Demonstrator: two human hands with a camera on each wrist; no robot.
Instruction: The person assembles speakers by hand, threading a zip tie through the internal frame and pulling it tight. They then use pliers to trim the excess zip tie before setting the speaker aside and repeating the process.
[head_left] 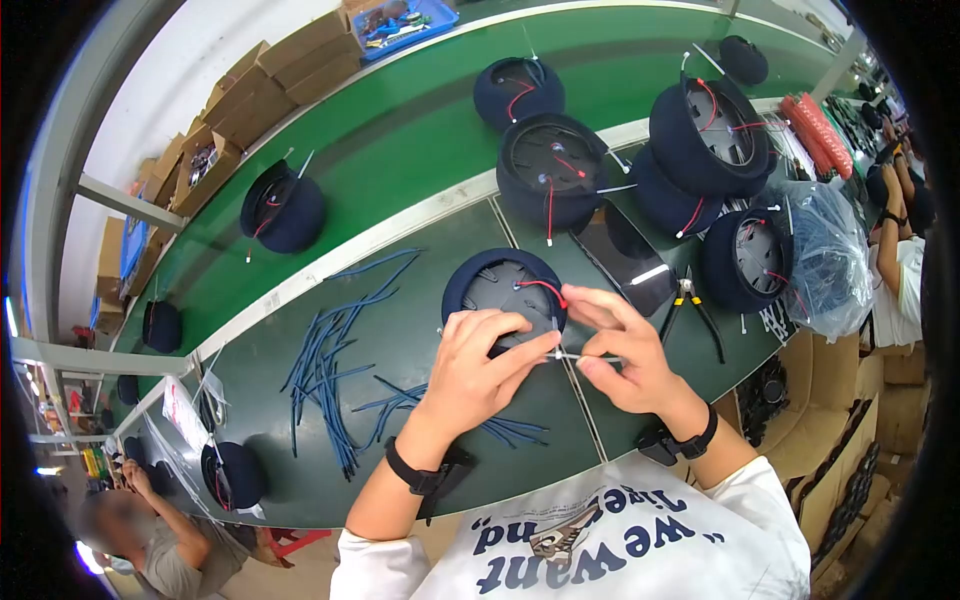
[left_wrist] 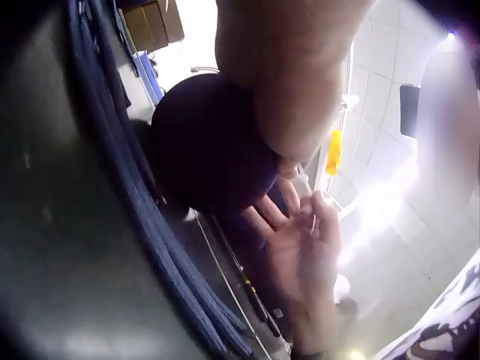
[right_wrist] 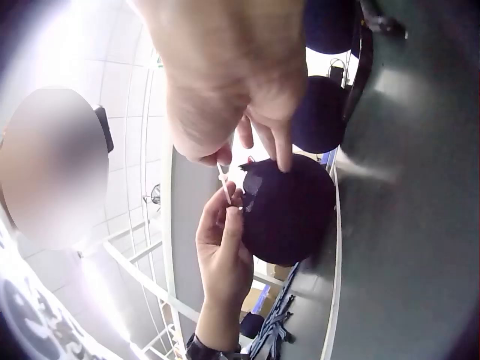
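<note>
A navy fabric-covered round shell [head_left: 456, 290] with a black ribbed plate [head_left: 497, 285] inside lies under both hands, its open side up in the head view. A red wire [head_left: 541, 286] comes out of the plate. My left hand [head_left: 470, 365] grips the shell's near rim, fingers over the plate and thumb at the edge. At that edge a thin white cable tie [head_left: 583, 357] sticks out to the right. My right hand [head_left: 632, 350] pinches its free end between thumb and finger, other fingers extended by the rim. In the right wrist view the tie [right_wrist: 223, 184] spans between both hands.
Blue cords [head_left: 335, 370] lie left of the hands. Beyond the shell are a black phone [head_left: 625, 255], yellow-and-black pliers [head_left: 692, 300] and several similar shells [head_left: 545, 200]. A plastic bag [head_left: 825, 260] sits at right. A green belt [head_left: 400, 170] runs behind; another person [head_left: 185, 545] sits at left.
</note>
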